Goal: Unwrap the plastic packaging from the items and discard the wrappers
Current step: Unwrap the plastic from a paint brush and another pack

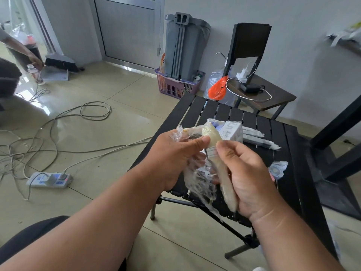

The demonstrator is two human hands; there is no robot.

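Over the near left part of a black slatted table (289, 145), both hands hold one item. My left hand (173, 155) is shut on crumpled clear plastic wrap (199, 182), with its thumb pressed on the pale brush head (212, 136). My right hand (252, 178) is shut on the translucent handle of that brush (227, 186), which runs down through the palm. The wrap hangs loose between the two hands. On the table behind lie a white box (231, 131), long wrapped items (259, 141) and a small wrapped round item (277, 170).
Cables (58, 141) and a power strip (48, 179) lie on the tiled floor to the left. A grey bin (185, 45) stands in a purple basket by the wall. A side table with chargers (259, 90) stands behind. Another person's arm (21, 49) shows at far left.
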